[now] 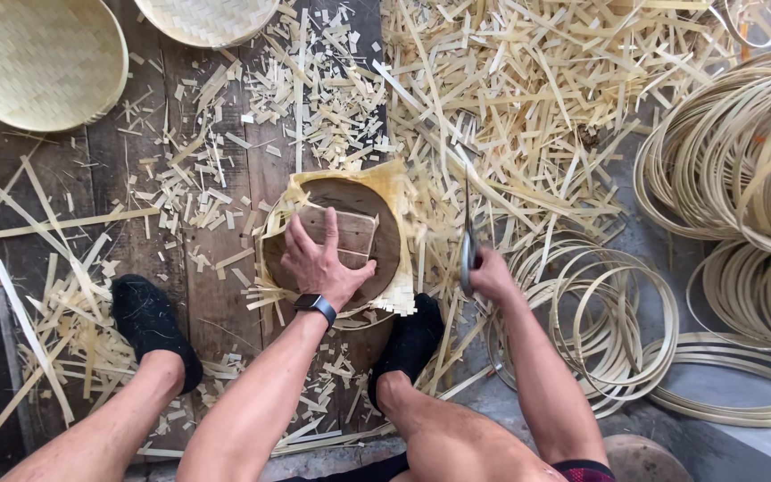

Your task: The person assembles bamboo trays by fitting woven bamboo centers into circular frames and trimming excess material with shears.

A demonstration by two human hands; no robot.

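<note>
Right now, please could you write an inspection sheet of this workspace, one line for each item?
Surface: dark wooden planks, grey floor at right.
Job's things: round wooden form lies on a woven bamboo mat; scissors.
Clutter: bamboo offcuts everywhere.
Grippers: left hand presses flat on the form; right hand holds the scissors, blades up.
Cables: nothing seen.
Surroundings: woven trays top left, bamboo hoops right, black shoes.

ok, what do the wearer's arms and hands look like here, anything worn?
Both arms are bare, no sleeves and no gloves. The left hand has a dark smartwatch with a black band on its wrist. The right hand wears nothing, with no rings or markings visible on either.
</note>
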